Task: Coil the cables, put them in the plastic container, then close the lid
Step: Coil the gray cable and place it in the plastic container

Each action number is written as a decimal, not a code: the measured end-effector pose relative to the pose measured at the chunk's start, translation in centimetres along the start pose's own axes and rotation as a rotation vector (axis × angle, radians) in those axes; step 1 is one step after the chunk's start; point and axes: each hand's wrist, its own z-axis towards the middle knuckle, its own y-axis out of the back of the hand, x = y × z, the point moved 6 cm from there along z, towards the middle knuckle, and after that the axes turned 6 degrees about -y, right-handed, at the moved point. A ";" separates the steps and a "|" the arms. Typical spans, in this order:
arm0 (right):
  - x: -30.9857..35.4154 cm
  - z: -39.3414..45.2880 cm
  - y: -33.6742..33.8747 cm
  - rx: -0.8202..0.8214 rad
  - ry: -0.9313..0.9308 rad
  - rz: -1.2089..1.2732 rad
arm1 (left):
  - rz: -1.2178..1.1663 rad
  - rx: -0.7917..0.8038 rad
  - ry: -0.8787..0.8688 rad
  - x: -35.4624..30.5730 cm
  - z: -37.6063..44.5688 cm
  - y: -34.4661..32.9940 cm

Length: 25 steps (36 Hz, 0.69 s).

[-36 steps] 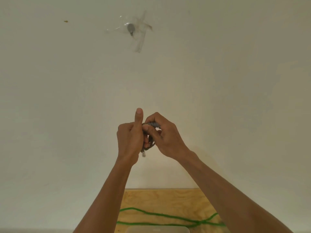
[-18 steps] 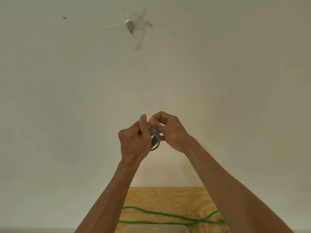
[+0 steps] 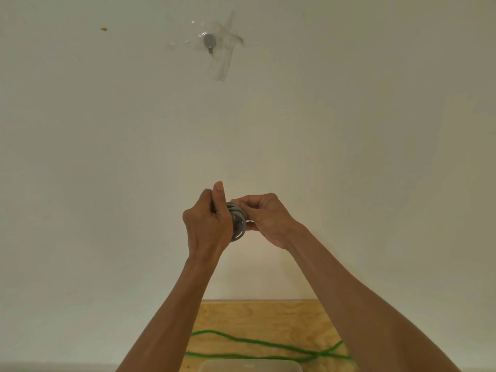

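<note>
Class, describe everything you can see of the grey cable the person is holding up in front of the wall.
The grey cable is wound into a small, tight coil of several flat-looking loops, smooth like rubber or plastic. It is held up in the air in front of the pale wall, well above the wooden table. The left hand grips its left side, thumb pointing up; the right hand pinches its top and right edge. The hands hide much of it; no plug shows.

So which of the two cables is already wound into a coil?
The grey cable, held up between both hands. The green cable lies loose on the wooden table.
</note>
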 end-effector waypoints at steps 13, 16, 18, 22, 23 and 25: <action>-1.4 -0.7 -1.4 0.221 -0.048 0.228 | 0.036 0.063 0.139 1.7 0.6 0.1; -1.1 -1.0 -1.6 0.191 0.001 0.149 | 0.065 0.098 0.192 2.3 0.3 -0.2; -1.1 -1.2 -1.7 0.169 0.028 0.111 | 0.076 0.112 0.211 2.7 0.3 -0.2; -1.3 -1.6 -1.3 0.130 0.048 0.095 | 0.057 0.111 0.197 2.8 0.1 -0.2; -1.3 -1.6 -1.2 0.119 0.056 0.084 | 0.050 0.112 0.182 2.8 0.2 -0.2; -1.3 -1.8 -1.2 0.067 0.088 0.037 | 0.069 0.116 0.174 2.8 0.3 -0.2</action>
